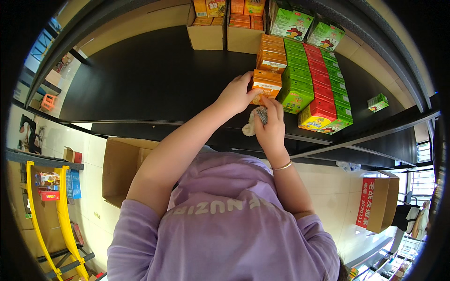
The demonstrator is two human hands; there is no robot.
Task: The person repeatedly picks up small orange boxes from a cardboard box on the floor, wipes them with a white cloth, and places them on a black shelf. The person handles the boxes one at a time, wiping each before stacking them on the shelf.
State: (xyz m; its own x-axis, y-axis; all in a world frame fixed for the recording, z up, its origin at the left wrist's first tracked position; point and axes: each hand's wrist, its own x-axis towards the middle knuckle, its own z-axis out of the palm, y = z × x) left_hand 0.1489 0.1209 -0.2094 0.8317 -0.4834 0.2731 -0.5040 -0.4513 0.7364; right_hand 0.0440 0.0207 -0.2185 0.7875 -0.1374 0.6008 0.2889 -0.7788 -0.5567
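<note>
My left hand [238,92] grips an orange drink carton [268,78] by its left side, thumb on the front face. The carton stands on a black metal shelf [151,80], at the front of a row of matching orange cartons [271,52]. In my right hand [273,123] is a crumpled white-and-grey cloth [250,124]. Fingertips of this hand reach the lower front of the same carton, and they partly hide it. Right of it run a row of green cartons [298,89], a row of red cartons [322,95] and another green row [340,105].
Open cardboard boxes of cartons [207,38] and wrapped green packs [291,23] line the shelf's back. A lone green carton [378,103] lies at the right. Below the shelf stand an open cardboard box [121,168] and a red-printed box [383,205]. A yellow-framed rack [63,210] is at left.
</note>
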